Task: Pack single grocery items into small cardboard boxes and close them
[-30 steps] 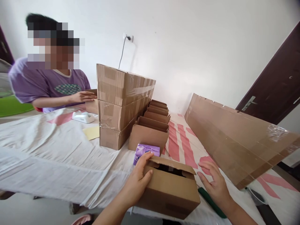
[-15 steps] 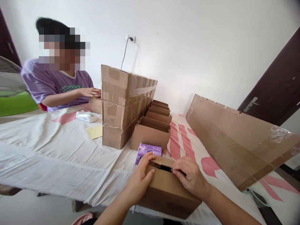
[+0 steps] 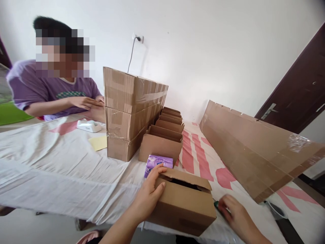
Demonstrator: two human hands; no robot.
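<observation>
In front of me a small brown cardboard box [image 3: 186,203] sits at the table's near edge. Its top flap is partly raised, leaving a dark slit. My left hand [image 3: 151,189] grips the box's left end, fingers over the top edge and thumb on the near side. To the right of the box, just above the cloth, my right hand [image 3: 235,213] is blurred, its fingers curled round something small and dark green [image 3: 216,204] that I cannot name. A purple tissue pack [image 3: 158,161] lies behind the box, close to my left fingertips.
Taped cartons [image 3: 119,118] stand stacked in a long row at centre left. Beside them several open boxes [image 3: 161,149] form a line. A large cardboard sheet [image 3: 254,149] leans at right. Across the table sits a person [image 3: 63,91] in purple, near a white dispenser [image 3: 88,125] and yellow paper [image 3: 98,143].
My right hand has left the box's slit and moved right and down to the dark green thing. My left hand stays on the box. The other person's hands have come together.
</observation>
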